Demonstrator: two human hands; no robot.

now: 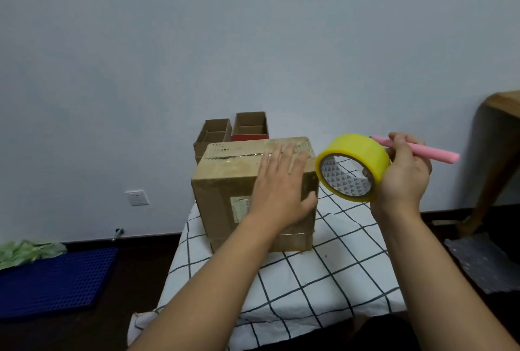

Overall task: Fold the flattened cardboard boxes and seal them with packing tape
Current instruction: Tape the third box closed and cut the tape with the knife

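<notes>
A closed brown cardboard box (pixel 225 181) stands on a table covered with a white checked cloth (pixel 323 271). Shiny tape runs across the box top along its seam. My left hand (pixel 281 184) lies flat on the top right part of the box, fingers spread, thumb over the right edge. To the right of the box, in the air, my right hand (pixel 405 173) holds a yellow roll of packing tape (pixel 351 167) and a pink pen-like cutter (pixel 422 149) together. The roll's opening faces me.
Two small open cardboard boxes (pixel 216 132) (pixel 250 125) stand behind the closed box near the wall. A blue plastic grid mat (pixel 56 280) lies on the floor at left. A wooden table leg (pixel 495 159) is at the right, with grey wrap (pixel 484 263) below.
</notes>
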